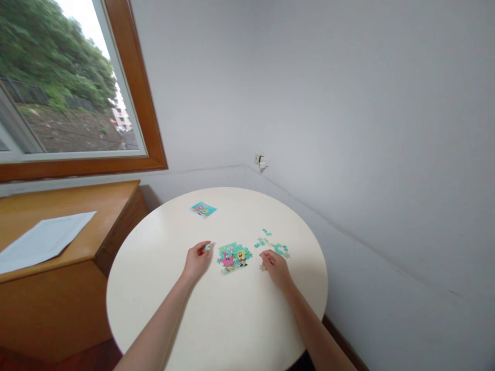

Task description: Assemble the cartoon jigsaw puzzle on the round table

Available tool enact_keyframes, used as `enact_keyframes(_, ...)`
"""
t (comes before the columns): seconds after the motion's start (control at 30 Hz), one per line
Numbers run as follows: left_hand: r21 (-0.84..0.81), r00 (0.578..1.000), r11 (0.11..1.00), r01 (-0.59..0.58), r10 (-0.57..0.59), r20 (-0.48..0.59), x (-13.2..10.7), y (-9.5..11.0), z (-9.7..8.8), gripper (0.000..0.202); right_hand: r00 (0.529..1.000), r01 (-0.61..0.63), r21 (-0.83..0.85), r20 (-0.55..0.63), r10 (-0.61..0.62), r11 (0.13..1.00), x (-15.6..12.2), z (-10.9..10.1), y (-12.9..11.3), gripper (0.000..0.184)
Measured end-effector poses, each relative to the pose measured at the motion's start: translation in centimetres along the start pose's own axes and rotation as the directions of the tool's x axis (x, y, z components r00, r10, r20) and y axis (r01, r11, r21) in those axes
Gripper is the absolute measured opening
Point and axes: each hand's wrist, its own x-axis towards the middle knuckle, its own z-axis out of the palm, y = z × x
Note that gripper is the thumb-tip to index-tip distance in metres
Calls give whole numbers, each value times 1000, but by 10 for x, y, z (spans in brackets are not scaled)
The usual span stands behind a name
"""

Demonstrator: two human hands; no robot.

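Note:
A partly joined cartoon jigsaw (233,256) lies on the round cream table (216,314) between my hands. My left hand (197,260) rests just left of it, with thumb and fingers pinched on a small teal puzzle piece (208,247). My right hand (275,267) sits to the right of the jigsaw, fingers curled down over a pale piece (263,267) on the table. Several loose teal pieces (275,245) lie just beyond my right hand. A small picture card (203,209) showing the same cartoon lies farther back on the table.
A wooden cabinet (58,268) stands left of the table with a white sheet of paper (42,239) on top. A wood-framed window (73,87) is above it. Grey walls meet in a corner with a wall socket (259,159) behind the table.

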Motion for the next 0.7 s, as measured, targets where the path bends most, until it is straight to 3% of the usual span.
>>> enact_keyframes(0.7, -61, 996, 997, -38, 43, 81, -4, 1, 6, 30, 1000, 3, -31, -1, -3, 1000, -1, 0, -3, 34)
